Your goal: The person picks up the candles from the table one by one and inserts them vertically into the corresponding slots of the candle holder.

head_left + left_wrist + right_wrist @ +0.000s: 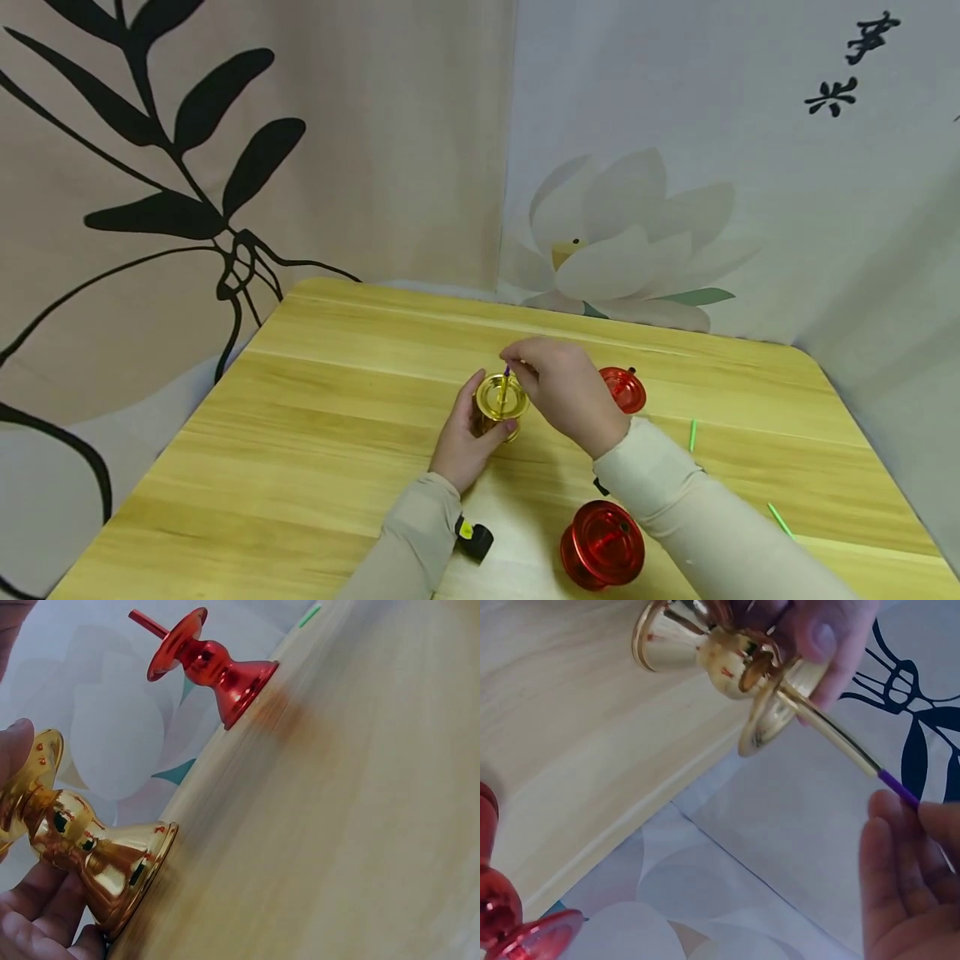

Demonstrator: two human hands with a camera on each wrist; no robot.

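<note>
A shiny gold candlestick-shaped holder [491, 400] stands on the table, its flared base on the wood in the left wrist view. My left hand [463, 442] grips it from the left, thumb and fingers around its body. From its dish rises a thin gold tube [832, 735]. Between thumb and fingertip, my right hand [573, 396] pinches a thin purple stick [898, 788] at the tube's top end. Stick and tube are in line; how far the stick reaches inside is hidden.
Beyond my right hand stands a red holder [624, 390] of similar shape; another red one [602, 546] is near the front. Two thin green sticks [693, 435] lie at the right. The table [315, 400] ends at a printed curtain [420, 142].
</note>
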